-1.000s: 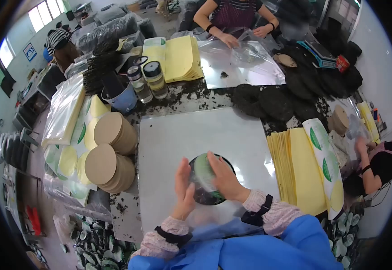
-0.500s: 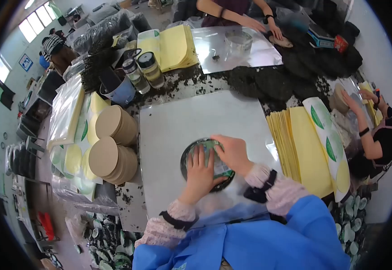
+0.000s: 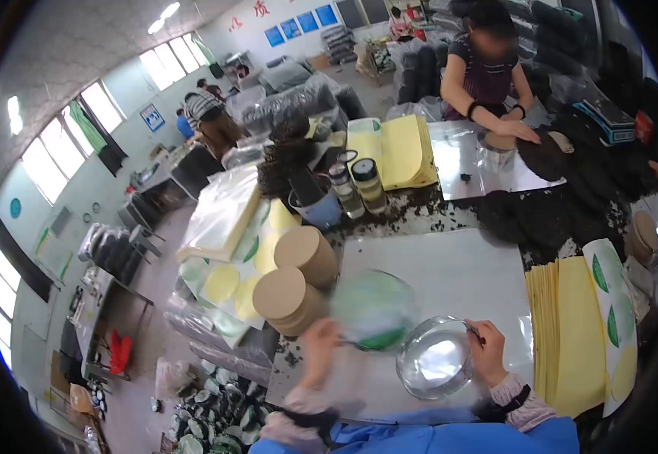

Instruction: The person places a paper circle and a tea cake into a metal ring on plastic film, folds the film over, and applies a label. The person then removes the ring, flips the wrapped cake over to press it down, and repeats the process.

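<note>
My left hand [image 3: 320,352], blurred by motion, is closed on the near left edge of a round green-and-white packet [image 3: 374,310]. The packet is tilted and smeared, so its print cannot be read. My right hand [image 3: 489,349] grips the right rim of a clear round ring [image 3: 433,357] with its fingers wrapped over the edge. Light glints through the ring's middle. Both things are over the pale work sheet [image 3: 450,265], the packet to the left of the ring.
Stacks of brown cardboard discs [image 3: 290,293] stand at left, behind them a blue tub [image 3: 318,208] and two jars [image 3: 368,185]. Dark round sheets [image 3: 533,219] lie beyond. Yellow paper [image 3: 582,333] lies at right. Across the table a co-worker [image 3: 488,76] presses on another ring.
My hands have moved apart. The packet has come out of the ring and up to the left in my left hand; my right hand has taken hold of the ring. My view has tipped up and left.
</note>
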Tool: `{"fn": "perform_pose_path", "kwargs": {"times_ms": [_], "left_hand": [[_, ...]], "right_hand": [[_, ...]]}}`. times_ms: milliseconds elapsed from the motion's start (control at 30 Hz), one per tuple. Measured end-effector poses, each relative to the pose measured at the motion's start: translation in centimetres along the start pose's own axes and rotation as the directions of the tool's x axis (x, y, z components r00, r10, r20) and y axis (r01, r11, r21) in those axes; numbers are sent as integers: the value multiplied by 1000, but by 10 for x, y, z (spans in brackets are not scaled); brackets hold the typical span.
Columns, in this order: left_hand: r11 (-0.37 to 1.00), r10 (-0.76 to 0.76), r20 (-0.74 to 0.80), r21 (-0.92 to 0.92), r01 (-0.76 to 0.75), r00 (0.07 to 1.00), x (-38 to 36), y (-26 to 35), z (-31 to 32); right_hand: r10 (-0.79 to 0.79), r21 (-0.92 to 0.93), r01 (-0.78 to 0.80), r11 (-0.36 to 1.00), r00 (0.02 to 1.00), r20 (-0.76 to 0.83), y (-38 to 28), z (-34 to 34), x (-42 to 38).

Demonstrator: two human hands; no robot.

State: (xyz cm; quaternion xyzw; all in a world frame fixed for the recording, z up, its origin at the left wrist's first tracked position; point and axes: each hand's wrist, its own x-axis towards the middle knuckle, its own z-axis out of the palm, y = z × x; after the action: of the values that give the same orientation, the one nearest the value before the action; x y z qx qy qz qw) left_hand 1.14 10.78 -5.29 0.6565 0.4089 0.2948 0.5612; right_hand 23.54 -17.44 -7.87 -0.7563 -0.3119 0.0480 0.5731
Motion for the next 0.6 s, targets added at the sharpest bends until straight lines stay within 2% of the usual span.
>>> {"fn": "perform_pose_path", "kwargs": {"times_ms": [33, 67, 100, 133, 167, 200, 233, 267, 300, 333, 367, 400, 433, 467, 500, 567, 600], "left_hand": [[999, 34, -145, 26, -30, 989, -10, 34, -44], [854, 201, -200, -445, -271, 959, -36, 92, -63], [727, 305, -101, -618, -300, 947, -73, 142, -79], [730, 317, -88, -613, -302, 944, -66, 140, -83], [875, 405, 54, -313, -370, 913, -64, 121, -89], [895, 436, 206, 9, -447, 876, -63, 93, -93], [793, 411, 356, 313, -522, 839, -61, 63, -94], [661, 382, 592, 362, -658, 710, -54, 30, -94], [499, 287, 792, 355, -790, 538, -45, 1, -94], [500, 204, 867, 307, -810, 455, -42, -20, -91], [504, 117, 925, 259, -824, 362, -38, -30, -85], [506, 124, 927, 248, -826, 354, -37, -41, -82], [541, 88, 912, 293, -789, 400, -38, -47, -78], [567, 47, 897, 339, -750, 440, -35, -51, -78], [564, 44, 902, 332, -756, 430, -30, -61, -82], [645, 122, 880, 282, -710, 460, -33, -79, -85], [650, 120, 882, 276, -708, 455, -32, -87, -89]], "right_hand": [[46, 13, -47, 999, 999, 21, 8, -3, -3], [95, 28, -96, 995, 995, 31, 15, -3, -4], [94, 44, -94, 995, 996, 3, 17, -2, -5], [138, 95, -137, 986, 990, -4, 16, -3, -9], [178, 135, -177, 975, 984, 9, 17, -6, -15], [185, 78, -190, 979, 981, 58, 24, -9, -19], [171, 71, -176, 982, 983, 71, 16, -13, -21], [91, 41, -95, 995, 992, 84, 10, -19, -25], [16, 16, -17, 1000, 996, 87, 5, -24, -26], [164, 89, -180, 980, 973, 163, 4, -28, -24], [162, 87, -175, 981, 976, 145, 1, -32, -27], [-105, -116, 139, 984, 961, 255, -1, -39, -37], [-322, -267, 450, 852, 853, 411, 2, -42, -48], [-243, -230, 384, 894, 848, 470, 20, -36, -54], [-238, -235, 376, 896, 855, 461, 30, -30, -60], [-151, -108, 208, 972, 908, 391, 27, -26, -69], [-142, -114, 201, 973, 909, 391, 22, -26, -72]]}}
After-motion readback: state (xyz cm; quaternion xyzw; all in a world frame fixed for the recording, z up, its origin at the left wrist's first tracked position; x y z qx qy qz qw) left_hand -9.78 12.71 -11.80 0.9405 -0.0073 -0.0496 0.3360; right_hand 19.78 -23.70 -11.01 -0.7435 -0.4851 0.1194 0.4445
